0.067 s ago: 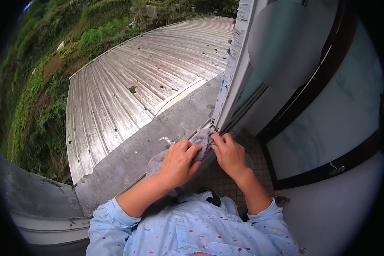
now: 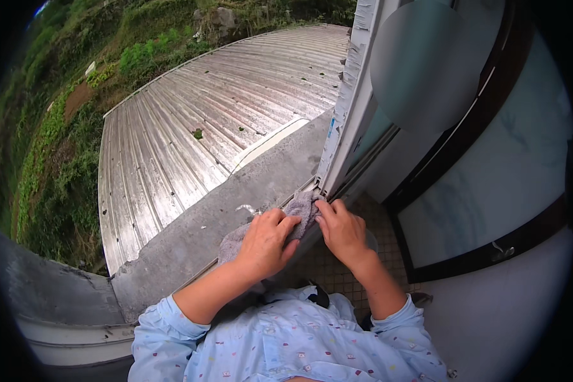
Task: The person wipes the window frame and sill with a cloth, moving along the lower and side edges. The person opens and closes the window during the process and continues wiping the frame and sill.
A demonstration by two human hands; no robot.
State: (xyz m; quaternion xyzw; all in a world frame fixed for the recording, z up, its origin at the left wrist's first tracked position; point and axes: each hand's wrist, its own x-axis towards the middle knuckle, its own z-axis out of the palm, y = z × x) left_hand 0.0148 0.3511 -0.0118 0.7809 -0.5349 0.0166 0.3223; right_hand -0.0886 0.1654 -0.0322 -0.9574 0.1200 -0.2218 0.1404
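A greyish-purple cloth (image 2: 304, 206) lies bunched along the window's bottom track, up against the upright white window frame (image 2: 347, 121). My left hand (image 2: 266, 244) presses down on the cloth with its fingers curled over it; part of the cloth shows on the far side of that hand. Close by on the right, my right hand (image 2: 342, 229) pinches the cloth's end at the foot of the frame. The fingertips of both hands are partly buried in the folds.
Outside the window runs a rough concrete ledge (image 2: 172, 261), with a corrugated metal roof (image 2: 191, 140) beyond and a green slope (image 2: 51, 153) further off. To the right stands a dark-framed door (image 2: 471, 204) with frosted glass. Tiled floor (image 2: 328, 270) shows below.
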